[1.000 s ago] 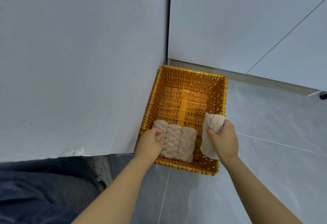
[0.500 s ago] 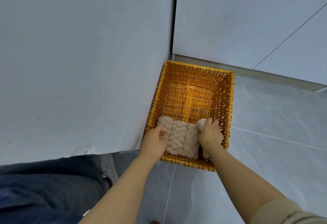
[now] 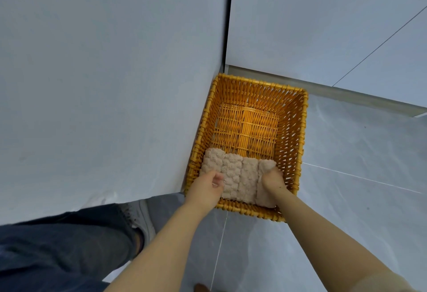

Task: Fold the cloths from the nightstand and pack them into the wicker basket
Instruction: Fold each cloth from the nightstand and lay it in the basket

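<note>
An orange wicker basket (image 3: pixel 293 116) stands on the floor against a pale wall. Folded beige cloths (image 3: pixel 238 176) with a bumpy pile stand on edge in a row along its near wall. My left hand (image 3: pixel 205 187) rests on the leftmost cloths, fingers curled against them. My right hand (image 3: pixel 272 179) is down inside the basket, gripping one more folded beige cloth (image 3: pixel 265 196) pressed in at the right end of the row. The far half of the basket's bottom is bare wicker.
A pale grey wall panel (image 3: pixel 104 84) fills the left, touching the basket's left side. A second wall (image 3: pixel 323 19) with a skirting strip lies behind the basket. Grey tiled floor (image 3: pixel 358 176) spreads to the right. My leg in dark jeans (image 3: pixel 57 250) and a white shoe (image 3: pixel 141 217) are at lower left.
My right hand carried the folded cloth from above the basket's right rim down into the basket, beside the others. The left hand stayed on the left cloths.
</note>
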The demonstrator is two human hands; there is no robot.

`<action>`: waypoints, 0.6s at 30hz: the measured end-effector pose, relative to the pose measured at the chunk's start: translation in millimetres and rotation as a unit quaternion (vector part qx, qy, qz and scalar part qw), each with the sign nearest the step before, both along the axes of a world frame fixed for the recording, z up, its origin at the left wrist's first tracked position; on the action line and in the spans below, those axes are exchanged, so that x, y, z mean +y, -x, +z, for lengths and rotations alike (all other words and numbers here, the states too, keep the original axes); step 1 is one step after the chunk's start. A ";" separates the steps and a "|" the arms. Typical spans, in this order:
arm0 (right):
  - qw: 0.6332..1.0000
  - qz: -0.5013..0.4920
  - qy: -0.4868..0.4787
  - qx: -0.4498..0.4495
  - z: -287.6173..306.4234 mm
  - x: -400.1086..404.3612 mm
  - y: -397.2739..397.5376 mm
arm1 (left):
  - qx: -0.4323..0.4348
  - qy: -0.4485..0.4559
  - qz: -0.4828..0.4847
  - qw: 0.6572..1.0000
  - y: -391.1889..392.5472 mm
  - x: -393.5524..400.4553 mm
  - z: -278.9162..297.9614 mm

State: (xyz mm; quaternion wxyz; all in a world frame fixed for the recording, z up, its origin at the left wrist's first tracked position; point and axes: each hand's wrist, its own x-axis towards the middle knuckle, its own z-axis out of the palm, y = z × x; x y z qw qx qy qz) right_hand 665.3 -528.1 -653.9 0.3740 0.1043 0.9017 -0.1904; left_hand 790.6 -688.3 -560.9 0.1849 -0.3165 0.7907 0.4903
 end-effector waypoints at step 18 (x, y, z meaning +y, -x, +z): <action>0.837 0.497 -0.195 -0.120 8.2 -3.6 55.8 | -0.024 0.027 -0.068 0.997 -7.6 -4.2 -9.2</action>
